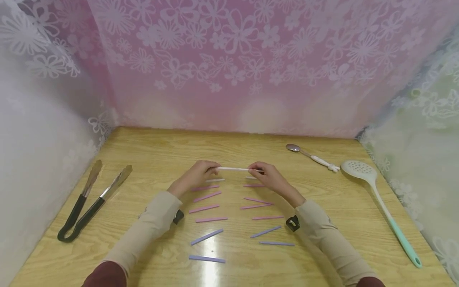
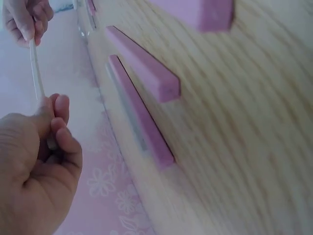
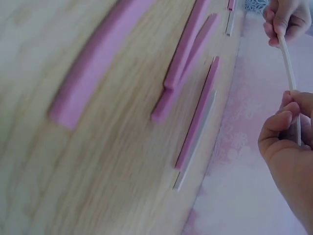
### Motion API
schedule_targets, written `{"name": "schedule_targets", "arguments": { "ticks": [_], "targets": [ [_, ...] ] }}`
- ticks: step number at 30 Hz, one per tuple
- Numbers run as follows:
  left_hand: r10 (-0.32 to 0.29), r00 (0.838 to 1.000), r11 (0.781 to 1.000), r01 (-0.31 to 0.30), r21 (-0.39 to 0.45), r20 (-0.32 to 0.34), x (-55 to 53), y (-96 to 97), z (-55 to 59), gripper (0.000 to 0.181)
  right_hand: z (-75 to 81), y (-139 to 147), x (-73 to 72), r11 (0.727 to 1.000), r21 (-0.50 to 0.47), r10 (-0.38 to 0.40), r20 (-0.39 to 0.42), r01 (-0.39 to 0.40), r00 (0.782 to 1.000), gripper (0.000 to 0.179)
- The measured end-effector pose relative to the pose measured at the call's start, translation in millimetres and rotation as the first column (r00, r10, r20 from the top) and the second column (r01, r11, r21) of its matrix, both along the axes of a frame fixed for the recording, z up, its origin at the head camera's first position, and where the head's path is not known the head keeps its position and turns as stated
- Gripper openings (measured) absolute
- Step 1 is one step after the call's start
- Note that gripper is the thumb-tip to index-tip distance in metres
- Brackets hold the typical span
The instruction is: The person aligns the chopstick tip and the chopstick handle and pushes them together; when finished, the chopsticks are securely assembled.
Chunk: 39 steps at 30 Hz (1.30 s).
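Observation:
A thin white stick is stretched level between both hands over the far middle of the table. My left hand pinches its left end between thumb and curled fingers. At the other end my right hand grips it the same way. Slightly bowed, the stick shows its pale length in the right wrist view. Below the hands lie two columns of sticks: a white stick and several pink sticks on the left, with more pink sticks on the right. Purple sticks lie nearest.
Black-handled metal tongs lie spread at the left. To the right are a spoon with a white handle and a slotted turner with a mint grip. Floral curtains border the wooden table behind and at both sides.

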<state>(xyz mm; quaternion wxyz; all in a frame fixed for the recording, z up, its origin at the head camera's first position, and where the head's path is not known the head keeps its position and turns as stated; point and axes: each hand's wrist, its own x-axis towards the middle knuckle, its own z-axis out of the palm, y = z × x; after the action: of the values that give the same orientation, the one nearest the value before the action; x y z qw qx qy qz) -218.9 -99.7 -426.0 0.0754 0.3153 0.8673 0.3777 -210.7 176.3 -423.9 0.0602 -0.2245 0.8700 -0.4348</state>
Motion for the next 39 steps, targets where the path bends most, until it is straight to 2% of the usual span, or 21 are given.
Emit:
{"name": "schedule_targets", "arguments": {
  "ticks": [3,8,11,19,21,23,27,30,34,39],
  "targets": [
    [0.036,0.999,0.999,-0.036,0.018,-0.009,-1.7,1.6,2.5,0.028,1.9,-2,1.2,0.999,-0.033,-0.007,-0.007,0.006,1.000,0.024],
    [0.106,0.994,0.994,-0.106,0.000,-0.004,-4.5,4.2,11.7,0.028,4.5,-7,1.8,0.996,-0.087,-0.026,-0.028,0.023,0.999,0.023],
    [0.128,0.991,0.992,-0.128,0.002,-0.030,-5.1,5.5,18.4,0.027,9.5,-10,4.6,0.993,-0.107,-0.045,-0.053,0.039,0.998,0.020],
    [0.147,0.985,0.988,-0.143,0.051,-0.090,-1.7,9.2,27.8,0.025,50.2,-22,29.9,0.994,-0.087,-0.071,-0.151,0.058,0.986,0.013],
    [0.155,0.984,0.987,-0.149,0.065,-0.091,-0.4,10.2,28.4,0.024,51.9,-23,31.7,0.993,-0.099,-0.080,-0.156,0.065,0.985,0.012],
    [0.161,0.983,0.985,-0.154,0.078,-0.087,0.6,11.1,28.0,0.024,48.5,-23,30.5,0.992,-0.103,-0.088,-0.172,0.071,0.981,0.012],
    [0.165,0.984,0.982,-0.158,0.102,-0.066,1.4,12.5,23.6,0.024,29.1,-19,19.6,0.992,-0.100,-0.092,-0.221,0.071,0.971,0.012],
    [0.161,0.985,0.981,-0.153,0.117,-0.063,1.2,12.9,18.7,0.023,17.8,-15,13.1,0.994,-0.101,-0.067,-0.247,0.043,0.967,0.011],
    [0.155,0.984,0.982,-0.145,0.122,-0.082,1.7,12.5,15.1,0.022,14.0,-13,10.6,0.994,-0.105,-0.021,-0.247,-0.006,0.969,0.011],
    [0.117,0.987,0.991,-0.109,0.076,-0.109,2.0,11.4,16.7,0.024,16.7,-8,6.5,0.997,-0.070,0.021,-0.239,-0.038,0.971,0.013]
  ]
}}
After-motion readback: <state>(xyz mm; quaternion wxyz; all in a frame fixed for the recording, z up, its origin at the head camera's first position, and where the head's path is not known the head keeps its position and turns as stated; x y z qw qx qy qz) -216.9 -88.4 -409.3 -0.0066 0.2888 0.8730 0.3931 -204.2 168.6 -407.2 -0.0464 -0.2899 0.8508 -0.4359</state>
